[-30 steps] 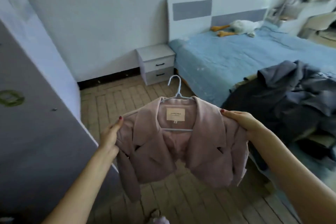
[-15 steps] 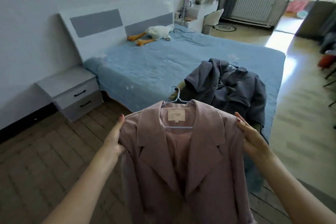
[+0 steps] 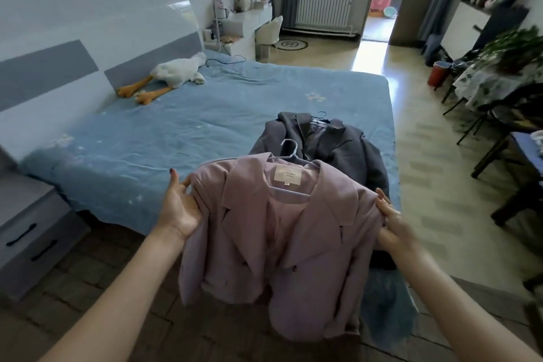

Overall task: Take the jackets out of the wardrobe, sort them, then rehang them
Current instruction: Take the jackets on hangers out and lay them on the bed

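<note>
A pink jacket point(image 3: 282, 238) hangs on a pale wire hanger point(image 3: 289, 153) in front of me, held out over the near corner of the bed. My left hand point(image 3: 179, 209) grips its left shoulder and my right hand point(image 3: 392, 223) grips its right shoulder. Behind it, a pile of dark grey jackets point(image 3: 332, 144) lies on the blue bed point(image 3: 188, 123), one with its hanger hook showing. The wardrobe is out of view.
A grey nightstand point(image 3: 26, 232) stands at the left by the bed. A white plush goose point(image 3: 173, 72) lies near the headboard. At the right are a table with chairs point(image 3: 499, 103) and a red bin point(image 3: 437, 73). Open floor runs toward the doorway point(image 3: 379, 3).
The view has swung right from the wardrobe and wall to the bed. The pink jacket has travelled with both hands toward the grey pile and now tilts forward.
</note>
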